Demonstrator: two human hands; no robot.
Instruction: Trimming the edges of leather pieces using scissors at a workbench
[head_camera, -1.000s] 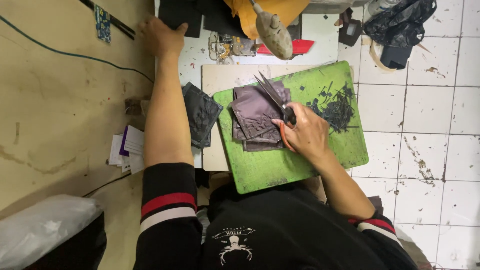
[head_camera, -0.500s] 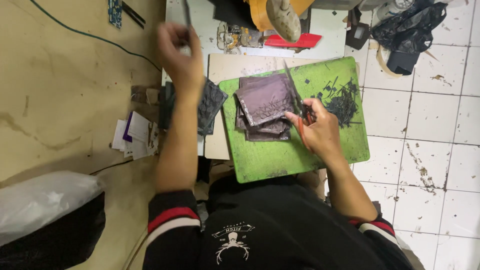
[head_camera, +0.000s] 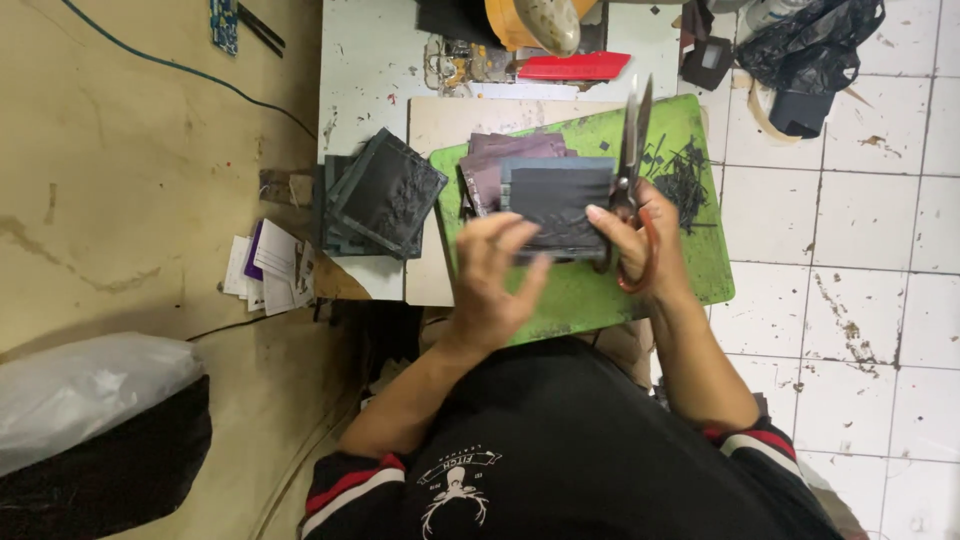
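Observation:
My left hand (head_camera: 493, 283) grips the lower left edge of a dark grey rectangular piece (head_camera: 560, 200), fingers spread over it. That piece lies on top of a pile of purple-grey pieces (head_camera: 490, 165) on a green cutting mat (head_camera: 690, 270). My right hand (head_camera: 645, 240) is closed on scissors (head_camera: 632, 140) with orange-red handles. Their blades point up, away from me, at the right edge of the dark piece, and my right fingertips touch that edge.
A stack of dark textured pieces (head_camera: 385, 195) sits left of the mat on a white worktop (head_camera: 365, 80). Black offcuts (head_camera: 685, 175) litter the mat's right side. A red flat object (head_camera: 575, 67), a black bag (head_camera: 800, 45), loose papers (head_camera: 265, 265) and a plastic-covered bundle (head_camera: 85, 395) lie around.
My left hand came from the far left back to the mat and now holds a dark piece over the pile. My right hand turned the scissors upright beside it.

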